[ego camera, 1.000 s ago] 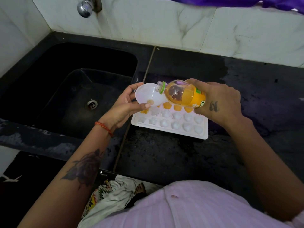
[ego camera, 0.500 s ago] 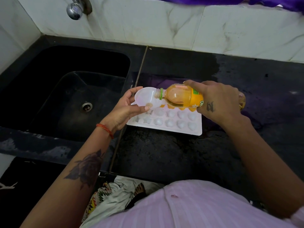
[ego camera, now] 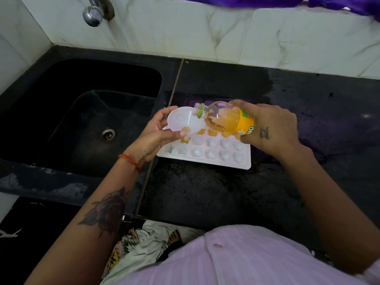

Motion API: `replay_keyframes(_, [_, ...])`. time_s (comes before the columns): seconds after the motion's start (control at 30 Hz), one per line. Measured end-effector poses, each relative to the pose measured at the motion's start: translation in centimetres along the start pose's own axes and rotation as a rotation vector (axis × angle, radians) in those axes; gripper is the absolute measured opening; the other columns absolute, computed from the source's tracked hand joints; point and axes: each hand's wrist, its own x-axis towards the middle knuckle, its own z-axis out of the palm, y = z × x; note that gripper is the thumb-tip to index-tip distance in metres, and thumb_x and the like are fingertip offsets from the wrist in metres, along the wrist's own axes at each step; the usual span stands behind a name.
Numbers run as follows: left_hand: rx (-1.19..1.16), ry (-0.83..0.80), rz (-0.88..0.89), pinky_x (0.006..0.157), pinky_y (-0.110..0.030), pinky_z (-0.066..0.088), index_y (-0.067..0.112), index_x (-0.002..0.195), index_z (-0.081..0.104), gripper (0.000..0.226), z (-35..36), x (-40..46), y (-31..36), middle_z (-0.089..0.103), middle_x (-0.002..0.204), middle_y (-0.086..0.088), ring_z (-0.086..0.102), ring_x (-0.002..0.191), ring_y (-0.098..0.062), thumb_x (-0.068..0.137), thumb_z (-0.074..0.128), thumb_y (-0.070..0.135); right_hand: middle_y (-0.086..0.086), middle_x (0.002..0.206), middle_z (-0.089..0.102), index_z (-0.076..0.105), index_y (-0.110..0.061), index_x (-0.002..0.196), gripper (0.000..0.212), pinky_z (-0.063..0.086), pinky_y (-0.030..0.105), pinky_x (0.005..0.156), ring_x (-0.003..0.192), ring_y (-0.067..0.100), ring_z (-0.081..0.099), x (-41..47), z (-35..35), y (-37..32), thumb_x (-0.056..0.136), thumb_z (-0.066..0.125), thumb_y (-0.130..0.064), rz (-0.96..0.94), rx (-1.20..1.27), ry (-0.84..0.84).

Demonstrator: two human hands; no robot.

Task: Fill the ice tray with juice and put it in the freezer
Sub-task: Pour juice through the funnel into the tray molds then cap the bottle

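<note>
A white ice tray [ego camera: 213, 156] lies on the black counter just right of the sink. Its far row of cells holds orange juice; the nearer cells look white. My left hand [ego camera: 156, 132] holds a white funnel [ego camera: 183, 122] over the tray's far left corner. My right hand [ego camera: 271, 128] grips an open juice bottle [ego camera: 226, 119] with a green neck ring, tipped on its side, mouth inside the funnel. The bottle is partly full of orange juice.
A black sink [ego camera: 82, 112] with a drain sits to the left, a chrome tap [ego camera: 93, 14] above it. White marble tiles back the black counter [ego camera: 205, 198]. Purple cloth [ego camera: 287, 2] hangs at the top edge. The counter shows wet patches around the tray.
The bottle's mouth has stayed in the funnel while the bottle tilted a little more. Both hands keep their hold over the tray's far left corner.
</note>
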Motion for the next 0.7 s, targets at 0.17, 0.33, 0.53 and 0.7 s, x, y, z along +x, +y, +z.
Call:
replay_keyframes(0.17, [0.014,-0.034,0.000,0.081,-0.033,0.057,0.023,0.128,0.049,0.077,0.7,0.5,0.4,0.056,0.129,-0.007,0.060,0.114,-0.024,0.060,0.078,0.003,0.002,0.107,0.064,0.036,-0.044,0.135,0.077,0.037,0.033,0.068,0.098,0.031,0.058,-0.5,-0.4,0.5,0.069,0.075,-0.037,0.017,0.022,0.023])
replay_keyframes(0.33, [0.018,-0.071,-0.016,0.082,-0.035,0.057,0.018,0.131,0.048,0.081,1.6,0.8,-0.3,0.059,0.122,-0.003,0.061,0.110,-0.021,0.059,0.080,0.000,0.001,0.113,0.063,0.034,-0.046,0.135,0.072,0.032,0.031,0.065,0.099,0.031,0.059,-1.1,-0.7,1.0,0.075,0.072,-0.035,0.031,-0.071,0.030])
replay_keyframes(0.53, [0.008,-0.085,-0.042,0.079,-0.028,0.056,0.022,0.126,0.051,0.074,2.2,1.2,-1.0,0.060,0.118,-0.002,0.062,0.107,-0.016,0.060,0.077,0.000,0.003,0.123,0.059,0.031,-0.045,0.137,0.070,0.031,0.032,0.067,0.104,0.032,0.058,-1.4,-0.4,1.7,0.080,0.068,-0.032,0.020,-0.143,0.016])
replay_keyframes(0.7, [0.016,-0.098,-0.047,0.077,-0.028,0.056,0.022,0.126,0.051,0.077,2.4,1.4,-1.2,0.058,0.118,-0.003,0.064,0.103,-0.015,0.058,0.080,0.000,0.006,0.123,0.060,0.034,-0.042,0.137,0.068,0.038,0.035,0.069,0.105,0.034,0.058,-1.6,-0.2,2.3,0.080,0.067,-0.027,0.007,-0.154,0.044])
